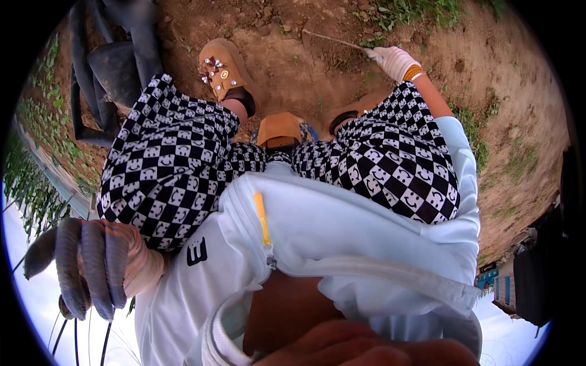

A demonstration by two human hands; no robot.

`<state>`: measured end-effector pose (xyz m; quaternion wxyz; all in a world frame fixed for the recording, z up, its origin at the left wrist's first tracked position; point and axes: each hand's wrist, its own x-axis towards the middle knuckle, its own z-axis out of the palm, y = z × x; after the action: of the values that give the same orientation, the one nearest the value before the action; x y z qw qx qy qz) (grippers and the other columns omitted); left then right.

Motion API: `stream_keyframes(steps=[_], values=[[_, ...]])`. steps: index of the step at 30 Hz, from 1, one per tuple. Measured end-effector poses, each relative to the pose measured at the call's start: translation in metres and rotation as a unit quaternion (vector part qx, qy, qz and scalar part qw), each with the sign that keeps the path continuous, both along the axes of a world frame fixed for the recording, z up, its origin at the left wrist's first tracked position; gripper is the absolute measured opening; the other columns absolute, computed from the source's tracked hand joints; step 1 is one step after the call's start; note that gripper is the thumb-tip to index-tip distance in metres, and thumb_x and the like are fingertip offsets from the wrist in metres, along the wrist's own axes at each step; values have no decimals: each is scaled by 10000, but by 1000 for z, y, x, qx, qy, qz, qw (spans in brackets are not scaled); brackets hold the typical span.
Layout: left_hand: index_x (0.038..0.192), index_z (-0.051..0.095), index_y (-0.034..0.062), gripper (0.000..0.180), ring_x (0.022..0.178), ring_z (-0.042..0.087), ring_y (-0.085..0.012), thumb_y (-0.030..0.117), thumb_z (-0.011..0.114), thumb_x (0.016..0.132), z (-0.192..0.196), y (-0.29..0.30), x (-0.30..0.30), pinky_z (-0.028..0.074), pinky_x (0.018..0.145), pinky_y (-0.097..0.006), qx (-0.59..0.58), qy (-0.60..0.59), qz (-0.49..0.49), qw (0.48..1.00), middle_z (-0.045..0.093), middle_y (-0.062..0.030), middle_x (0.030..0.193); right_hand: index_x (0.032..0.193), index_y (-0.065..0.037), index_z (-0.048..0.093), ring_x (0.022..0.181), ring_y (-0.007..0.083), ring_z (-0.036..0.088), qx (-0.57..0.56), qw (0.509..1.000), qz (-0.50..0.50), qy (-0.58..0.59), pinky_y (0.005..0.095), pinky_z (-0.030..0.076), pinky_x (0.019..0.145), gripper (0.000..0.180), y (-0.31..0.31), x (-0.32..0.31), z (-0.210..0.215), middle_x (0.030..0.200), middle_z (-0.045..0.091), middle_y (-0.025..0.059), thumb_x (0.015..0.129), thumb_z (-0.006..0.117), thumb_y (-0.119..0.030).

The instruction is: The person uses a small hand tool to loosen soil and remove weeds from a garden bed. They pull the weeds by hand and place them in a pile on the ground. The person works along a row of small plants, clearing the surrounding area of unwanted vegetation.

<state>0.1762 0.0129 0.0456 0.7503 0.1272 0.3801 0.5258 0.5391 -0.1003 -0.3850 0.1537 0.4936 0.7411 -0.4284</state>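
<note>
My right hand [394, 63], in a white glove with an orange cuff, reaches out over the bare soil at the upper right. It is closed round the pale end of a thin rod-like tool [334, 41], whose slim shaft points left, low over the dirt. The tool's exact kind is not clear. My left hand [101, 265], in a striped glove with dark grey coated fingers, is raised at the lower left beside my checked trousers [168, 155]. Its fingers are apart and partly bent, and nothing shows in them.
Brown soil [287, 67] lies before my feet, one in a tan clog [224, 67] with shiny ornaments. Black tubes [143, 55] and a dark rubbery piece [116, 70] lie by my left knee. Green weeds [421, 12] grow at the top right and along the left.
</note>
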Motion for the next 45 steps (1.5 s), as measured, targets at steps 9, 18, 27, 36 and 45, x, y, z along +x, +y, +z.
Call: stream_keyframes(steps=[9, 18, 27, 36, 45], values=[[973, 607, -125, 219, 436, 622, -158, -19, 627, 783, -5, 3, -14, 544, 474, -249, 45, -62, -4, 997, 657, -92, 583, 1210, -132, 557, 876, 374, 637, 8, 998, 54, -30, 478, 519, 767, 364, 11, 20, 10, 939, 648, 194, 1014, 333, -340], [1055, 580, -84, 289, 453, 612, -169, 11, 655, 793, -7, 7, -33, 532, 471, -245, 63, -78, -90, 991, 645, -70, 611, 1217, -158, 555, 854, 365, 633, -33, 998, -12, -50, 456, 538, 739, 410, -10, 0, -2, 916, 650, 200, 1029, 289, -407], [1104, 580, -54, 334, 478, 612, -166, 34, 674, 797, -15, -6, -22, 524, 470, -248, 75, -75, -67, 992, 644, -73, 653, 1333, -173, 453, 849, 363, 631, 178, 983, -38, 29, 413, 552, 697, 348, -7, -17, -39, 963, 623, 196, 991, 392, -162], [1153, 580, -25, 380, 504, 613, -162, 58, 694, 801, -14, -4, -21, 517, 469, -251, 83, -95, -77, 989, 642, -77, 694, 1367, -117, 418, 998, 354, 627, -33, 986, -164, -16, 423, 519, 851, 453, -130, 59, -57, 1155, 608, 185, 922, 422, -199], [1195, 585, 13, 409, 541, 627, -168, 84, 707, 812, -14, -11, -25, 522, 474, -263, 77, -81, -38, 993, 653, -90, 751, 1295, -109, 501, 1046, 342, 619, -157, 953, -250, -75, 421, 499, 896, 420, -151, 70, -41, 1154, 630, 173, 960, 403, -342]])
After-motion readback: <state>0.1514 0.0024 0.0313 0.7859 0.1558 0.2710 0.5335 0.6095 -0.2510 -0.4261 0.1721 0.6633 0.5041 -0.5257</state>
